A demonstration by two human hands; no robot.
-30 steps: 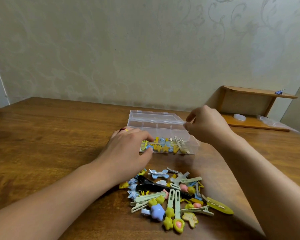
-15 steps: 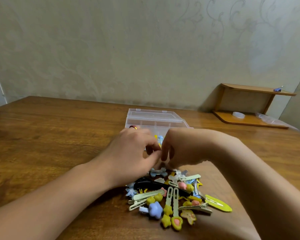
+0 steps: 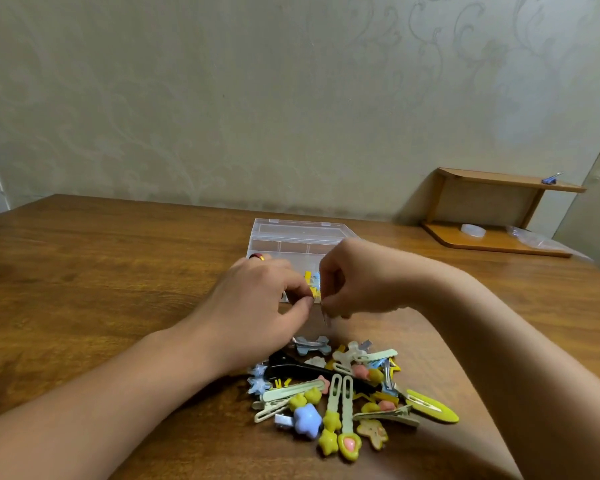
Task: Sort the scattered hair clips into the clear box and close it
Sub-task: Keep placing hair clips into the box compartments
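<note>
The clear box stands open on the wooden table, its lid laid back behind it, with yellow and blue clips in the front compartment. My left hand is at the box's front edge, thumb and forefinger pinched at a yellow clip there. My right hand is right beside it and pinches a thin pale hair clip that hangs down in front of the box. Both hands hide most of the box's front. A pile of several coloured hair clips lies near me, just below the hands.
A long black clip lies across the pile. A small wooden shelf stands at the back right with a round clear lid and a plastic bag on it. The wall runs close behind the table's far edge.
My right hand came from the box's right rim to the front, met my left hand and now pinches a thin clip. My left hand shifted slightly; the view moved closer.
</note>
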